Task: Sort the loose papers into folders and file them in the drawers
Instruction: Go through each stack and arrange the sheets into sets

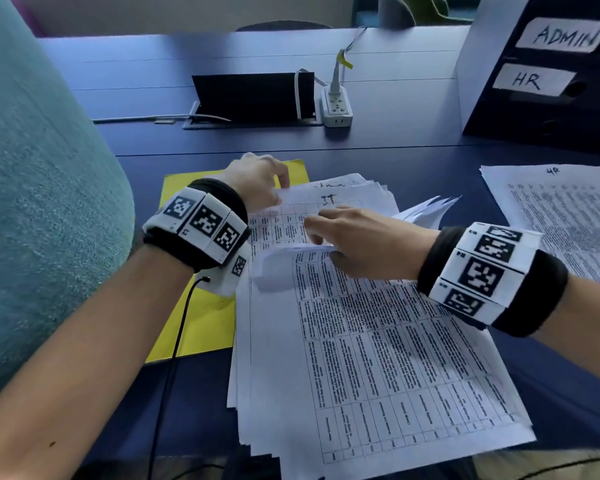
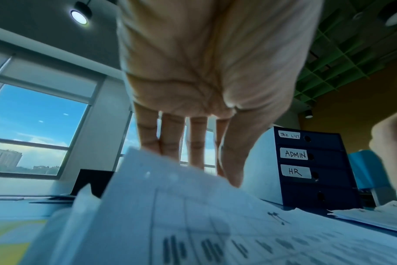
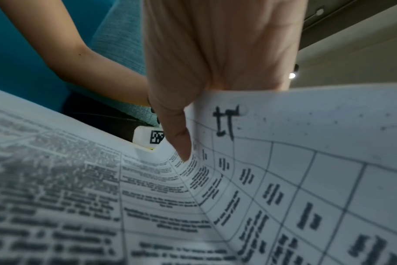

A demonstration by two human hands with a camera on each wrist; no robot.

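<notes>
My left hand is pinching the far left corner of the white printed sheet headed "IT", fingers straight behind the paper and thumb on its face, as the left wrist view shows. My right hand is curling its fingers over the near edge of the same sheet, thumb pressed onto its table of small print, so the sheet is bowing upward between the two grips. The sheet's long axis is running away from me, in line with the fanned stack of white printed papers lying directly under both hands. The yellow card folder is lying flat just left of my left wrist, partly under the stack, so my left hand is the nearer one to it. The sorted pile of white sheets headed "HR" is lying well to the right of my right wrist. Beyond it, the dark blue drawer unit labelled ADMIN and HR is standing farther off on the blue table. I judge the coming move to be a leftward carry.
</notes>
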